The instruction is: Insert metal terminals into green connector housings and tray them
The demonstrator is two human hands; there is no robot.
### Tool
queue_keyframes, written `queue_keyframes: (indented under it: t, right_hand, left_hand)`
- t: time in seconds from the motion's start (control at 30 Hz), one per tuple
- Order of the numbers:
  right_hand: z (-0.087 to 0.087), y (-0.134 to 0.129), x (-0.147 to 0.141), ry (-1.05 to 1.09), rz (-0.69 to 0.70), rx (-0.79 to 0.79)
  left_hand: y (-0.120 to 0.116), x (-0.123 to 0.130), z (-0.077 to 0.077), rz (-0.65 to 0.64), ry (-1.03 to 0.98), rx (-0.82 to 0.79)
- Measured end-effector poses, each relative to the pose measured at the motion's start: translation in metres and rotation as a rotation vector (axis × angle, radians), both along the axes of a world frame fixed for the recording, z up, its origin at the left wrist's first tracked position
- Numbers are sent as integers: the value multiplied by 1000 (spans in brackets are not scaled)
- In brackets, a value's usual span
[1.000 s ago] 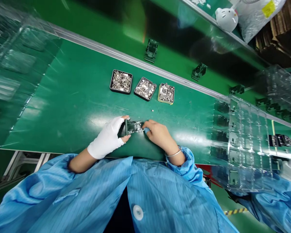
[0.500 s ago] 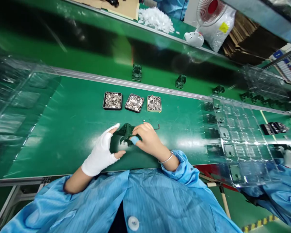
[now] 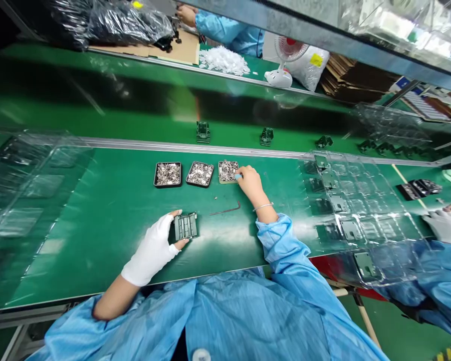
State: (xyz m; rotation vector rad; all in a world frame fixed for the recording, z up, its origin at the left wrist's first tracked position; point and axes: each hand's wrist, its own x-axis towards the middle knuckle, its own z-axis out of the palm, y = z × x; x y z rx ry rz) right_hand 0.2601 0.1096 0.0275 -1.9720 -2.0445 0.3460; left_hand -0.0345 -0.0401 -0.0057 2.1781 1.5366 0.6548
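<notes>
My left hand (image 3: 150, 248), in a white glove with bare fingertips, grips a small dark green slotted housing (image 3: 186, 226) by its left side, thumb below and fingers above. My right hand (image 3: 251, 184), with a blue wrap on one finger, reaches to the right edge of a small tray (image 3: 225, 182) of shiny metal pieces. Its fingertips are pressed together at the pieces; whatever is between them is hidden. Between the hands lie a thin L-shaped hex key (image 3: 225, 210) and a tiny metal piece (image 3: 215, 198).
Two black trays (image 3: 167, 186) (image 3: 199, 184) of metal pieces stand left of the third. Green housings (image 3: 203, 132) sit along the strip behind the rail (image 3: 135, 145). Clear plastic blister trays (image 3: 376, 210) lie at right, more at left. A co-worker's gloved hand (image 3: 445, 225) is far right.
My right hand has let go of the green housing and moved forward to the right-hand metal-piece tray. My left hand now holds the housing, turned with its slotted face up. The view has shifted.
</notes>
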Motion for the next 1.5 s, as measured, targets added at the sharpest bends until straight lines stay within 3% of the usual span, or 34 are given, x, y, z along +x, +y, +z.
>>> queue_keyframes:
  t: [0.13,0.2,0.33,0.43,0.5,0.6,0.73,0.83,0.93,1.0,1.1,1.17,1.23,1.3,1.43,1.5]
  right_hand:
    - [-5,-5,0,1,13,54]
    - [-3,-11,-1,57,61,132]
    - [6,-35,-20,246,379,411]
    - [12,-66,-48,299,626,573]
    - [14,-86,-64,337,687,625]
    - [12,-106,-80,404,670,627]
    - [9,-113,-84,463,691,555]
    - [14,-111,-83,617,732,468]
    - [18,-109,-83,733,854,367]
    - [19,-108,-84,761,930,332]
    - [17,-108,-84,782,907,290]
    - [16,-106,-84,782,788,245]
    - [14,-103,-84,770,626,198]
    - [10,-100,-86,733,535,164]
    - [-2,-99,-95,587,545,138]
    - [-8,-100,-100,521,549,131]
  left_hand:
    - [-2,-5,5,-5,-58,35]
    - [0,-8,12,56,-116,93]
    - [8,-1,37,173,-159,191]
    - [14,16,55,122,-209,145]
    - [16,29,62,96,-269,94]
    - [17,43,66,108,-372,40]
    - [14,42,70,140,-470,-45]
    - [12,34,75,70,-516,-163]
    - [11,28,78,-47,-603,-382]
    - [8,26,78,-101,-678,-551]
    - [5,23,76,-89,-728,-685]
    - [5,19,73,47,-733,-600]
    - [7,15,66,240,-722,-392]
    - [13,12,55,307,-684,-236]
    - [22,14,27,109,-565,-265]
    - [24,17,17,89,-536,-288]
